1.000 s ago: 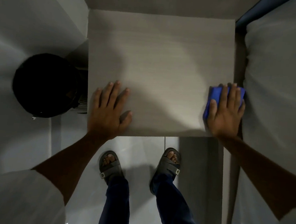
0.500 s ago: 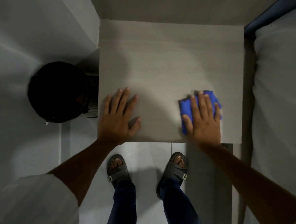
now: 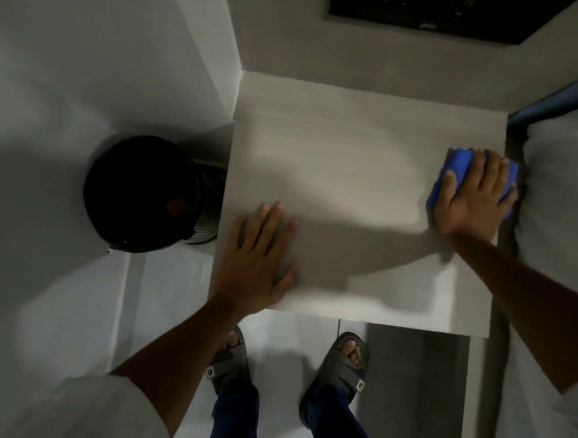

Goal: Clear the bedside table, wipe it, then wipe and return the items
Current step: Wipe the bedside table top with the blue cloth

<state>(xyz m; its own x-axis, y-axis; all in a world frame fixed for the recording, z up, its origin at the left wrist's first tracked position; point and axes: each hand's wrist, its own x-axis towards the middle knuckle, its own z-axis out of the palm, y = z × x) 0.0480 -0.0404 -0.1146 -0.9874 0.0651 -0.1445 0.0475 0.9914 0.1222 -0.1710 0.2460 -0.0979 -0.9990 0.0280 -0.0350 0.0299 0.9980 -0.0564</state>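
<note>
Right hand (image 3: 470,200): grip spread flat, pressing cloth (image 3: 455,169) onto worktop (image 3: 352,175) at its bed-side edge. Left hand (image 3: 257,261): grip spread, palm down, near front-left corner, well apart from cloth.

i see the table (image 3: 352,175), a pale grey square top with faint grain, bare, filling the centre of the frame. the cloth (image 3: 455,169), bright blue and folded, lies flat at its right edge, mid-right of frame, partly covered.
</note>
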